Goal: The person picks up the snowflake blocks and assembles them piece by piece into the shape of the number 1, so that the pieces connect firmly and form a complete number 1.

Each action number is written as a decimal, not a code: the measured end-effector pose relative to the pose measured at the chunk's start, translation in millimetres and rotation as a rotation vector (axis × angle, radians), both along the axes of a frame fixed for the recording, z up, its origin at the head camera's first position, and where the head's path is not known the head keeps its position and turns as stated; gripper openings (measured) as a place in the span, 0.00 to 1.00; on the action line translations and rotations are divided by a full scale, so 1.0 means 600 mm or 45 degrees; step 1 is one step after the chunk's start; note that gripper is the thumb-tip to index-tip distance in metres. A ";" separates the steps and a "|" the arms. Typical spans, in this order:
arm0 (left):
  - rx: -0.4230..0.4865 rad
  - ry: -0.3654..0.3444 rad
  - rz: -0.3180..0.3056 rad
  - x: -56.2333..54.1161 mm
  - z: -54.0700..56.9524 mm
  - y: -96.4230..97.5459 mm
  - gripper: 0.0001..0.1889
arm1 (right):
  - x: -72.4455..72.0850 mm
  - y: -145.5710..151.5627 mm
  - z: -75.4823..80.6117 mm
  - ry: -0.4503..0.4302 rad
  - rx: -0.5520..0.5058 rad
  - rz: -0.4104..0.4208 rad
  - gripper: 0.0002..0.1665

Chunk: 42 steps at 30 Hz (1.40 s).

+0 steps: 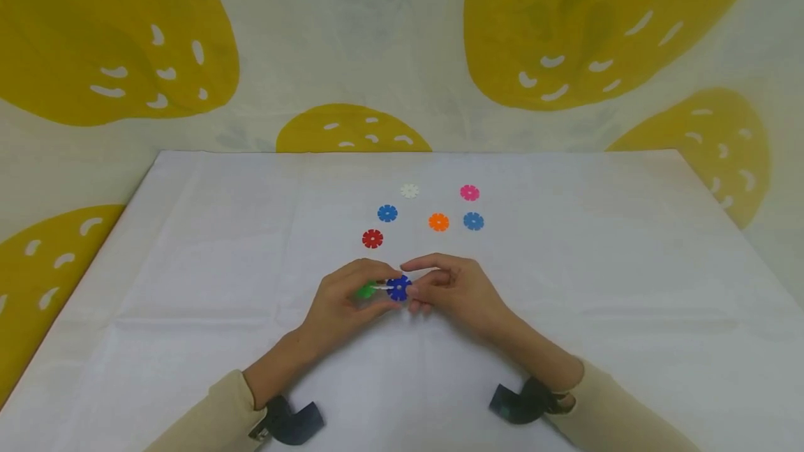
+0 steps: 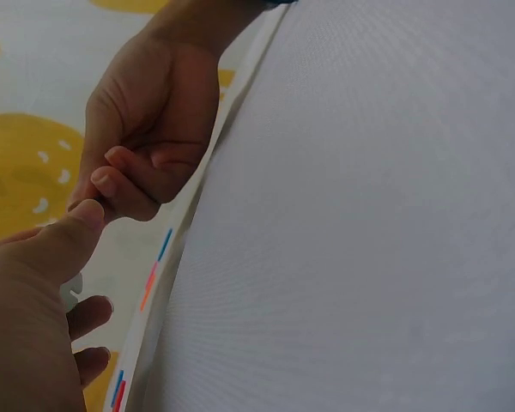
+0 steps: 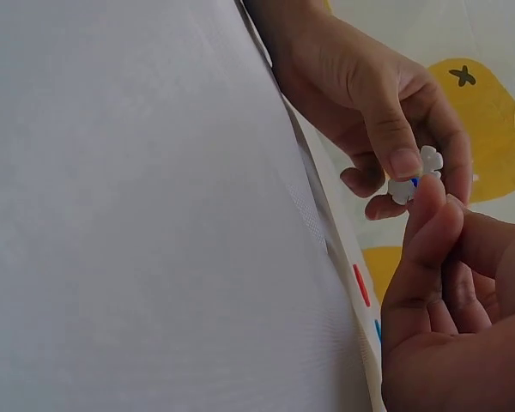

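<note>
My left hand [image 1: 344, 302] holds a small cluster of notched interlocking discs between thumb and fingers. In it a green disc [image 1: 366, 291] and a white disc [image 3: 430, 159], seen nearly edge-on from the head, show partly. A dark blue interlocking disc [image 1: 398, 288] meets the white one at its left edge. My right hand [image 1: 463, 293] pinches the blue disc's right side between thumb and finger. Fingers cover much of the cluster in both wrist views, so I cannot tell how deeply the slots fit together.
Beyond the hands, loose discs lie flat on the white-covered table [image 1: 188, 257]: red [image 1: 373, 238], blue [image 1: 387, 213], white [image 1: 410, 191], orange [image 1: 439, 222], another blue [image 1: 474, 221] and pink [image 1: 470, 192]. A yellow-patterned cloth [image 1: 352, 40] hangs behind the table's far edge.
</note>
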<state>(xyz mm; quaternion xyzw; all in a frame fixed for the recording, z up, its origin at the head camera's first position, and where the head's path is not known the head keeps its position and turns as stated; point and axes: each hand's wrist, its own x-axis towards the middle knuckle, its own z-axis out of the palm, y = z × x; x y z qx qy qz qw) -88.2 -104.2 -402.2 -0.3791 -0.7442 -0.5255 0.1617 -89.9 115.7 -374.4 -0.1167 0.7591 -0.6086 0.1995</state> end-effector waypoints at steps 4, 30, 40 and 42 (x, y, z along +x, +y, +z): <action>0.023 -0.003 -0.030 0.000 0.002 0.000 0.22 | 0.000 -0.002 0.000 -0.044 -0.032 0.000 0.19; 0.082 -0.070 -0.019 0.002 -0.006 -0.003 0.20 | -0.013 0.012 0.013 0.105 0.107 0.022 0.17; 0.064 -0.128 0.006 0.003 -0.005 -0.003 0.19 | -0.053 0.075 0.042 0.299 0.160 -0.210 0.20; 0.063 -0.128 0.009 0.003 -0.004 -0.003 0.19 | -0.061 0.087 0.045 0.324 0.191 -0.247 0.20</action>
